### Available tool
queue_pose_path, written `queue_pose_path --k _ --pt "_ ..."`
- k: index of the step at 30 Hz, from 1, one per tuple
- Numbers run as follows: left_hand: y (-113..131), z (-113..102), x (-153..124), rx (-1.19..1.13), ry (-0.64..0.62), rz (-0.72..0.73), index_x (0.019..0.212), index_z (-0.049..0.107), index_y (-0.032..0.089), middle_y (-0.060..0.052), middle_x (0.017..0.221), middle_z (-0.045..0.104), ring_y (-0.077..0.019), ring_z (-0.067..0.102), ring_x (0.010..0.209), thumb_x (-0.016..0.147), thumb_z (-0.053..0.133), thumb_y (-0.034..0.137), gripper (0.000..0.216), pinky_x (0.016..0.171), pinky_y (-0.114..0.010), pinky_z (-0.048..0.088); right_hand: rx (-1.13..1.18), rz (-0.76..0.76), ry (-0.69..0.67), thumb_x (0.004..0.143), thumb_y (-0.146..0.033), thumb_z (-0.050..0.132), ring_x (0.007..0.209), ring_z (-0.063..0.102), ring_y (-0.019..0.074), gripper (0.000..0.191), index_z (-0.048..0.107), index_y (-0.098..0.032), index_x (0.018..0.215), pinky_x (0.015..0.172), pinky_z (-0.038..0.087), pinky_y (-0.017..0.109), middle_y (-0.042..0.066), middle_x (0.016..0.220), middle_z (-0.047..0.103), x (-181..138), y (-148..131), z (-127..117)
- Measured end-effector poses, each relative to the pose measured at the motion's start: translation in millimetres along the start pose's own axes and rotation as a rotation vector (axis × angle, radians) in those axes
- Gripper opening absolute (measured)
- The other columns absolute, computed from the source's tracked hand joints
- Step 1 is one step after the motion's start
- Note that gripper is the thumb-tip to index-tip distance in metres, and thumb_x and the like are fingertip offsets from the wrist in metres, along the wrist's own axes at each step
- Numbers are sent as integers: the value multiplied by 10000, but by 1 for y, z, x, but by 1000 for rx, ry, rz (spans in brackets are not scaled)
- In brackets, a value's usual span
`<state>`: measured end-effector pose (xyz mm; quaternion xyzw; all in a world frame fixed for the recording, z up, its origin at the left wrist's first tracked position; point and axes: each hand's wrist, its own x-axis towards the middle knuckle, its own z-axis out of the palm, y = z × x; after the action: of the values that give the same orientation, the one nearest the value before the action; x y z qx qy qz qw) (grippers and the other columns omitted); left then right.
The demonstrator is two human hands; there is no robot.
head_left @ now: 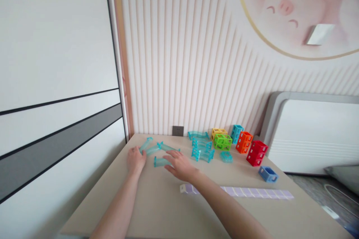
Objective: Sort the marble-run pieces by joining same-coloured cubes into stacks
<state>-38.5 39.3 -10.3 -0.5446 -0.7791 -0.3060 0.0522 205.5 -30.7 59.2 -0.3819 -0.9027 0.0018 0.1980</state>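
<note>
Several clear teal track pieces (153,149) lie at the far left of a beige table (157,209). My left hand (135,160) rests beside them, fingers bent, its fingertips touching one curved piece. Over a short teal piece (160,162) lies my right hand (181,164), fingers stretched out flat. Neither hand has lifted anything.
More teal track pieces (202,149) lie mid-table. Behind them stand yellow (218,132), green (222,142), teal (236,133), orange (244,142) and red (257,152) block stacks. A blue block (268,174) and a pale purple strip (252,192) lie nearer. Ribbed wall behind; bed at right.
</note>
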Motion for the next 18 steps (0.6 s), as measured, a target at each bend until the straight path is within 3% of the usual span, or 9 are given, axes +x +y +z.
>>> queue_pose_path --k 2,4,6,8,10,12,15,18 --pt "0 2 -1 10 6 0 1119 646 83 -228 1157 620 -334 593 1127 893 512 281 329 947 -408 464 -60 84 167 975 -307 514 1254 539 258 328 603 -239 1284 1056 427 430 114 1334 609 -14 24 -9" --pt "1 5 -2 17 12 -3 1128 648 65 -266 1230 582 -356 573 1166 891 517 297 357 971 -431 456 -121 264 374 986 -323 471 1209 556 267 314 622 -217 1240 1038 435 443 133 1298 615 -35 54 -15" --pt "2 7 -4 19 18 -2 1142 647 55 -287 1273 555 -371 564 1178 893 520 317 384 983 -453 454 -173 469 552 978 -435 453 1207 546 304 393 615 -187 1236 1037 429 488 161 1285 606 -59 87 -16" --pt "3 8 -5 17 27 4 1193 628 59 -286 1310 537 -375 551 1199 902 512 338 419 993 -468 454 -159 639 627 943 -568 446 1225 535 339 541 575 -164 1279 1023 438 516 185 1292 596 -81 116 -12" --pt "5 8 -7 16 42 18 1278 581 75 -270 1362 506 -367 520 1245 919 495 357 465 1012 -472 448 -64 757 605 878 -666 484 1187 571 365 685 527 -145 1321 984 471 526 204 1250 617 -97 137 -4" --pt "7 7 -9 -20 79 83 1325 544 87 -253 1387 486 -355 494 1277 931 480 361 484 1032 -473 440 23 773 526 812 -685 562 1155 599 381 785 464 -151 1378 940 503 527 205 1245 624 -105 148 5" --pt "15 2 -14 -143 153 279 1267 575 96 -231 1340 514 -340 486 1281 933 477 331 420 1051 -478 435 44 745 384 769 -542 657 1144 613 373 797 403 -189 1436 897 529 500 177 1267 617 -108 144 15" --pt "26 -6 -23 -250 169 447 1207 599 141 -191 1312 526 -318 488 1280 934 480 304 340 1077 -480 424 10 755 282 779 -372 623 1089 648 322 667 452 -222 1406 885 528 444 132 1218 642 -105 129 14"
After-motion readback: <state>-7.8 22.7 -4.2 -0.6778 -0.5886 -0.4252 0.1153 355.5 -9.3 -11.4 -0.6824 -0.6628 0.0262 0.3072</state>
